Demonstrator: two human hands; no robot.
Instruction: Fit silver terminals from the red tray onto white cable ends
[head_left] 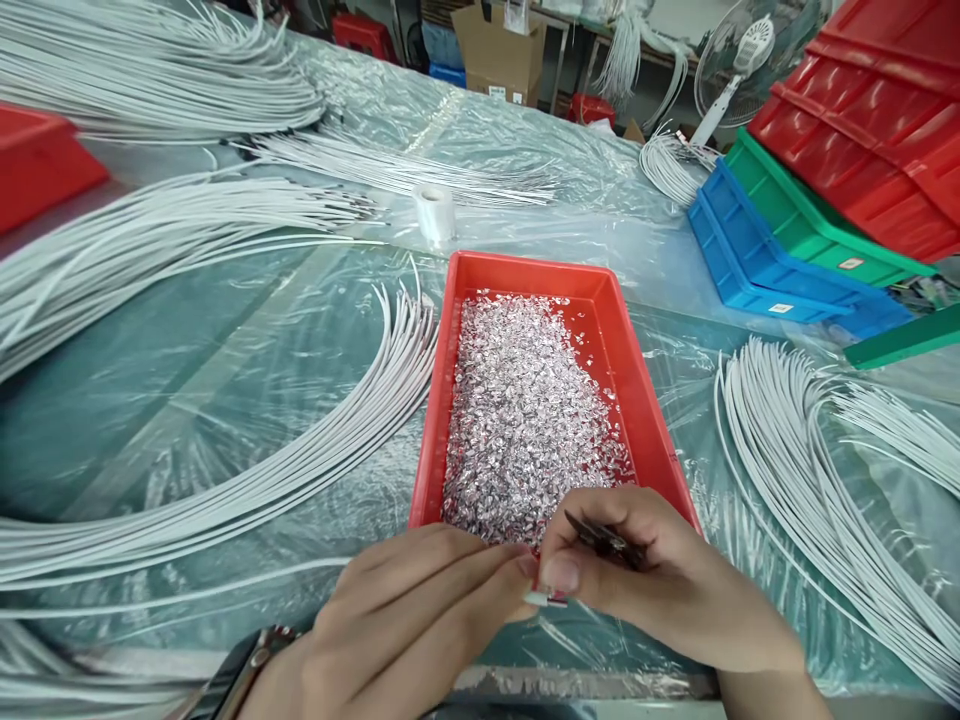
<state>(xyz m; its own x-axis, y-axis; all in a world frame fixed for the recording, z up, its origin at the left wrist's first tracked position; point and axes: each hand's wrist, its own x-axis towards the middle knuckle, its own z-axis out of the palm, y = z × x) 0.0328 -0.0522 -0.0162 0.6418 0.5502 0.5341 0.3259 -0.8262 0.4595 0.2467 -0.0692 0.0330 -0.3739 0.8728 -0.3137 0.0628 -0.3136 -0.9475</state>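
My left hand [420, 620] and my right hand [660, 580] meet at the near edge of a red tray [637, 370] filled with several tiny silvery metal pieces [525, 410]. Fingertips of both hands pinch a small white-and-silver piece [546, 598] between them. My right hand also grips dark tweezers [607, 542] across its fingers. A watch sits on my left wrist [240, 670].
Bundles of thin white cables lie on the plastic-covered table: a curved bundle [315, 440] left of the tray, another [810, 470] at right. A tape roll [433, 212] stands behind the tray. Stacked blue, green and red bins [817, 210] sit far right; a red bin [37, 160] far left.
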